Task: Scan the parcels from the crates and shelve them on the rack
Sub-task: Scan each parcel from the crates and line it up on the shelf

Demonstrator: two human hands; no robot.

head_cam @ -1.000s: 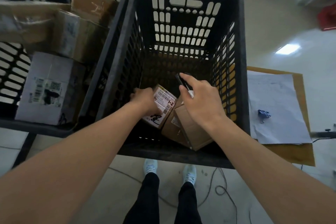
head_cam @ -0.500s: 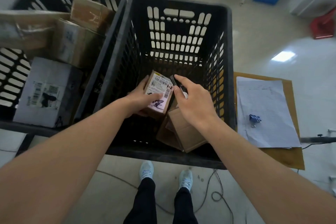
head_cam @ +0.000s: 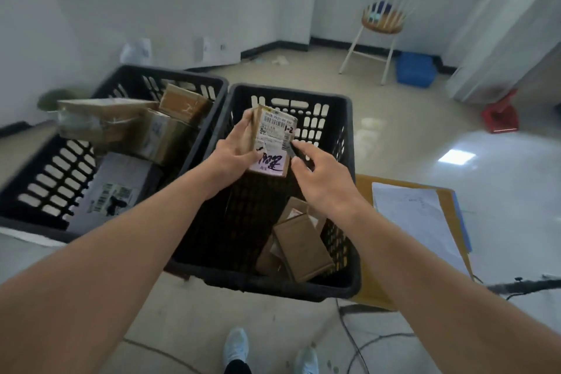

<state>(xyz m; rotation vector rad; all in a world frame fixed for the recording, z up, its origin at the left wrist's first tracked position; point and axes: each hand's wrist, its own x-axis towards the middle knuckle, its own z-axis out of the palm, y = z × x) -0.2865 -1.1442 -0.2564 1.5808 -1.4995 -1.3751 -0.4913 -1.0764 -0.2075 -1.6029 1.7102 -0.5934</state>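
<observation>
My left hand point(head_cam: 235, 150) grips a small brown parcel point(head_cam: 271, 140) with a white barcode label and black handwriting, held up above the right black crate point(head_cam: 349, 278). My right hand point(head_cam: 318, 181) is just right of the parcel and holds a small dark scanner point(head_cam: 292, 149) whose tip sits at the label's edge; most of the scanner is hidden by my fingers. Two brown parcels point(head_cam: 299, 244) lie in the bottom of the right crate. The left black crate point(head_cam: 36, 161) holds several boxes, among them a white one point(head_cam: 117, 191).
A clipboard with papers point(head_cam: 416, 222) lies right of the crates. A white chair point(head_cam: 382, 20), a blue bin point(head_cam: 414, 69) and a red dustpan point(head_cam: 499, 117) stand on the floor behind. Cables point(head_cam: 361, 346) trail near my feet. The rack is out of view.
My left hand has lifted the labelled parcel out of the right crate's bottom to above its rim. My right hand rose with it, and my head tilted up.
</observation>
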